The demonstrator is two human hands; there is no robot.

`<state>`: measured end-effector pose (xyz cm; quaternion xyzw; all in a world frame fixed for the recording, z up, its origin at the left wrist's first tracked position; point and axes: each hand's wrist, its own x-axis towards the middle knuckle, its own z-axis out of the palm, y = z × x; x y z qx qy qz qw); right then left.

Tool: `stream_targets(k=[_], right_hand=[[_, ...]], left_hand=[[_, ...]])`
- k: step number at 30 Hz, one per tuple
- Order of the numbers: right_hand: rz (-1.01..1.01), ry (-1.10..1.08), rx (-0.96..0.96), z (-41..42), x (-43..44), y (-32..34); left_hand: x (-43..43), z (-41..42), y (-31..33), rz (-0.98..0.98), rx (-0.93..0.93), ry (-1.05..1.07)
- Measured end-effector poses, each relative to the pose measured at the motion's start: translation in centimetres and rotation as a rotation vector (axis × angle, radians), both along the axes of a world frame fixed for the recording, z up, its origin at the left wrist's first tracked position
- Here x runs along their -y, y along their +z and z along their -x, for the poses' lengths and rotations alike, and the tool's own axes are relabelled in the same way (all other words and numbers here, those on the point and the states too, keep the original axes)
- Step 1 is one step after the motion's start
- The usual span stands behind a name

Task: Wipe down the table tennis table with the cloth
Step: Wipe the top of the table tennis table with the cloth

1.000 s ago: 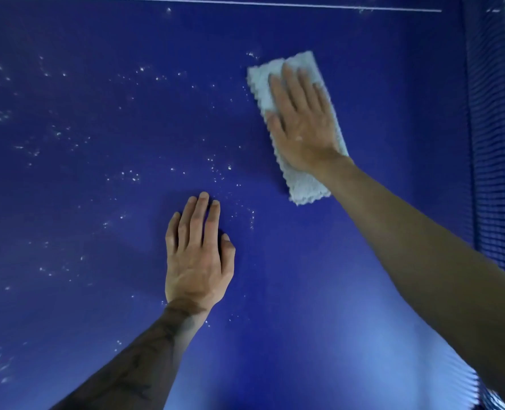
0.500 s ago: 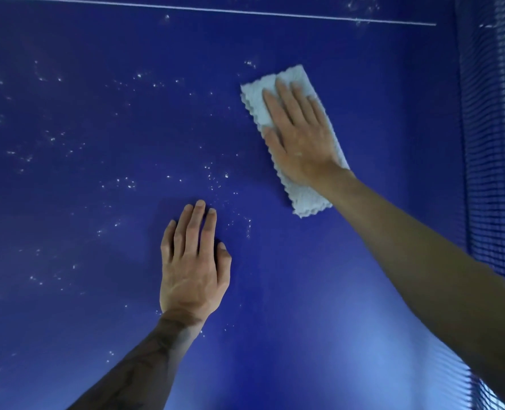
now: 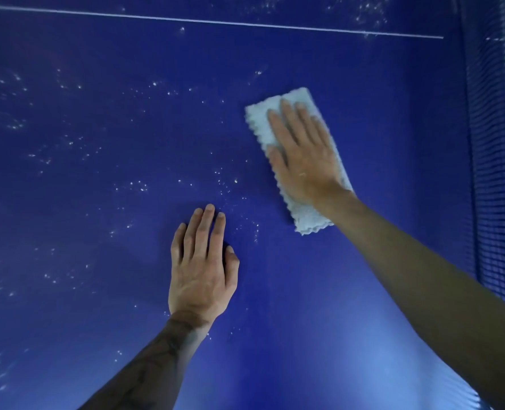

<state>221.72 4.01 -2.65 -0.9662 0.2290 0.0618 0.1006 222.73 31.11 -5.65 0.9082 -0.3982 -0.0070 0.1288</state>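
Covering most of cloth (image 3: pixel 257 121), right hand (image 3: pixel 303 164)

Two hands (image 3: pixel 202 273) (image 3: pixel 303 156), one cloth (image 3: pixel 308 218), one table (image 3: pixel 97 291), one net (image 3: pixel 499 173)

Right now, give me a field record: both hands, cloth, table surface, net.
left hand: flat on the table tennis table, fingers straight, holds nothing
right hand: flat, presses on the cloth
cloth: white, folded oblong, scalloped edge, lying on the table
white specks: scattered left of the cloth
net: along the right of the view
white line: crosses beyond the cloth
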Motion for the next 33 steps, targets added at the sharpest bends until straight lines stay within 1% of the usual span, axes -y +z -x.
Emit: stream_targets(k=[3, 5, 7, 9, 11, 13, 17, 19, 20, 21, 23, 25, 26, 28, 31, 33], right_hand=[[0.019, -0.239, 0.006, -1.4, 3.6, -0.1], [0.017, -0.342, 0.019, -3.9, 4.0, -0.1], [-0.004, -0.314, 0.030, -5.7, 1.6, 0.1], [-0.013, -0.164, 0.034, -5.2, -1.4, -0.1], [0.000, -0.056, 0.010, -3.4, -2.3, -0.2], [0.002, -0.103, -0.013, -2.6, -0.5, 0.1], [0.016, -0.364, -0.027, -5.4, 3.7, 0.7], [0.018, -0.402, -0.008, -8.2, 3.5, 0.6], [0.014, -0.386, 0.005, -9.5, 2.6, 0.5], [0.009, -0.343, 0.020, -10.4, 1.4, 0.5], [-0.006, -0.180, 0.037, -10.9, -1.4, 0.3], [0.007, -0.028, 0.008, -9.7, -2.5, 0.1], [0.009, -0.007, -0.006, -8.9, -2.1, 0.1], [0.013, -0.095, -0.002, -8.3, 0.2, 0.1], [0.029, -0.311, 0.006, -10.9, 2.9, 0.2], [0.010, -0.345, 0.016, -13.5, 2.0, 0.3]], left_hand=[[0.1, -0.1, -0.1, -0.003, -0.003, 0.001], [0.2, 0.0, 0.0, 0.002, 0.000, 0.003], [0.1, 0.0, 0.2, 0.010, -0.010, 0.008], [-0.1, -0.2, 0.6, 0.043, -0.050, -0.002], [-0.5, -1.3, 1.1, 0.065, -0.077, -0.047], [-1.2, -3.3, 1.6, 0.061, -0.047, -0.068], [-2.2, -7.6, 1.6, 0.002, 0.001, 0.006], [-2.5, -8.3, 1.0, -0.032, 0.015, -0.001], [-2.7, -8.4, 0.7, -0.036, 0.020, -0.019], [-2.6, -8.5, 0.4, -0.031, 0.020, -0.030], [-2.8, -8.6, 0.3, -0.024, 0.017, -0.029], [-2.7, -8.6, 0.5, -0.010, 0.009, -0.024], [-2.7, -8.7, 0.5, -0.006, 0.003, -0.026], [-2.6, -8.6, 0.7, -0.008, -0.005, -0.027], [-2.6, -8.7, 0.9, -0.021, -0.008, -0.028], [-2.5, -8.8, 1.0, -0.028, -0.005, -0.034]])
